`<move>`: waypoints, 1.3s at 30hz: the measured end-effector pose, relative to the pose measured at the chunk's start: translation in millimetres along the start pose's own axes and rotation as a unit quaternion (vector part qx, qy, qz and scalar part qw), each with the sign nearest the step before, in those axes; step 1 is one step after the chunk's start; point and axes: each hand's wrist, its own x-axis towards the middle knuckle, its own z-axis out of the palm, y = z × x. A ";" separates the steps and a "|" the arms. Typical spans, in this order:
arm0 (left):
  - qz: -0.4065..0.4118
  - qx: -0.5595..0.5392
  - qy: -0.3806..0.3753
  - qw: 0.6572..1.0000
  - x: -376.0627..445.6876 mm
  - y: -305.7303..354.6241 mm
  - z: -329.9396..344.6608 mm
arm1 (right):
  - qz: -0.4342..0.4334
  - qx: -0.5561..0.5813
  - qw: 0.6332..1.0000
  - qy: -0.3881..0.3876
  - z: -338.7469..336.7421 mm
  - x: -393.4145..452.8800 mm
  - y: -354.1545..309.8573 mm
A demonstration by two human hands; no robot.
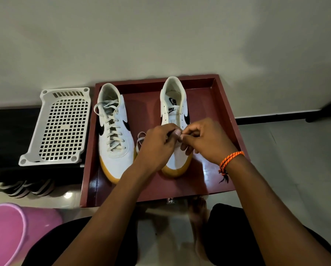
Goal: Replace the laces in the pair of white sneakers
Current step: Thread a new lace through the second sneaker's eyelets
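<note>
Two white sneakers with black swooshes and tan soles stand in a dark red tray [214, 181], toes toward me. The left sneaker [113, 135] is fully laced with a white lace. The right sneaker [175, 104] shows empty upper eyelets. My left hand [157, 144] and my right hand [206, 141] meet over its lower eyelets, fingers curled, and appear to pinch a white lace [140, 140] between their fingertips. A loop of that lace trails out left of my left hand. The eyelets under my hands are hidden.
A white perforated plastic basket [63, 125] lies upside down left of the tray on a black surface. A pink plastic tub [11, 231] sits at the lower left. Dark sandals [28, 187] lie below the basket. My bare feet [197, 214] rest on the tiled floor below the tray.
</note>
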 end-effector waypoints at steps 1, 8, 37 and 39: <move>-0.012 0.009 0.002 1.000 1.6 -1.8 -0.3 | 0.010 -0.004 1.000 -0.001 -0.8 -0.9 0.3; -0.058 0.013 0.029 0.998 5.3 -4.7 -1.0 | 0.065 0.009 0.998 0.012 -1.3 -1.3 2.8; -0.150 0.224 0.118 0.956 7.6 13.9 23.7 | 0.120 -0.140 0.983 0.010 14.7 -1.3 33.9; -0.157 0.214 0.111 0.958 7.9 13.4 25.2 | 0.119 -0.142 0.983 0.008 15.8 -0.8 33.9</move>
